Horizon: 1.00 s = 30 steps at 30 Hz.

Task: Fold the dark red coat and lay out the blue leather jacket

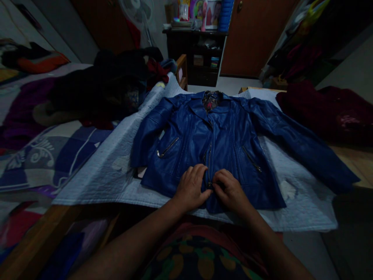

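A blue leather jacket [192, 144] lies front up, its collar away from me and its sleeves spread to the sides. A metal front zipper [210, 155] runs down its middle, joined at the lower end. My left hand [190, 186] is on the front edge left of the zipper, fingers bent and thumb across the lower hem, gripping the jacket. Just right of the zipper's bottom, my right hand [229, 190] is closed in a pinch at the zipper pull. Its fingertips partly cover the pull. Two slanted zip pockets flank the front.
Beneath the jacket is a pale blue quilted cover [101, 182]. Dark clothes [101, 85] are heaped at left, beside a checked blue cloth [58, 151]. A maroon garment [326, 112] lies at right. Behind stand a fan [136, 11] and a dark cabinet [190, 58].
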Each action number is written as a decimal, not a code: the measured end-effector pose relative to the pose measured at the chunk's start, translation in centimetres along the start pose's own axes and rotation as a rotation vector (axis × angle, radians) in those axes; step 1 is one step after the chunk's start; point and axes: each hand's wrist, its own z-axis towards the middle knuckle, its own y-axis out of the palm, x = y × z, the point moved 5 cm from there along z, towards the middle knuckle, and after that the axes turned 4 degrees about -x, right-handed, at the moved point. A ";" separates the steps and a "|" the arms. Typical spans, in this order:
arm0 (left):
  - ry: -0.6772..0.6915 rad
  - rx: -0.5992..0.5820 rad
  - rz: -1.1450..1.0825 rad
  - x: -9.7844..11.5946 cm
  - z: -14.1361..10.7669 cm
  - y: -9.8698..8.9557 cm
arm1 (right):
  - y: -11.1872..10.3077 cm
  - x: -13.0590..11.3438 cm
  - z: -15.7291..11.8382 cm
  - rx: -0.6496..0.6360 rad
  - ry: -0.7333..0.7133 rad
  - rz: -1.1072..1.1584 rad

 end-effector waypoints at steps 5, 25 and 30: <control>-0.039 -0.017 0.051 0.2 0.1 0.4 | 0.2 0.2 0.2 -0.032 0.021 -0.052; -0.053 -0.051 0.093 0.2 0.1 0.4 | 0.0 0.6 2.0 -0.029 0.052 -0.152; -0.048 -0.063 0.088 0.1 0.1 0.5 | 0.1 0.2 1.4 -0.121 0.029 -0.149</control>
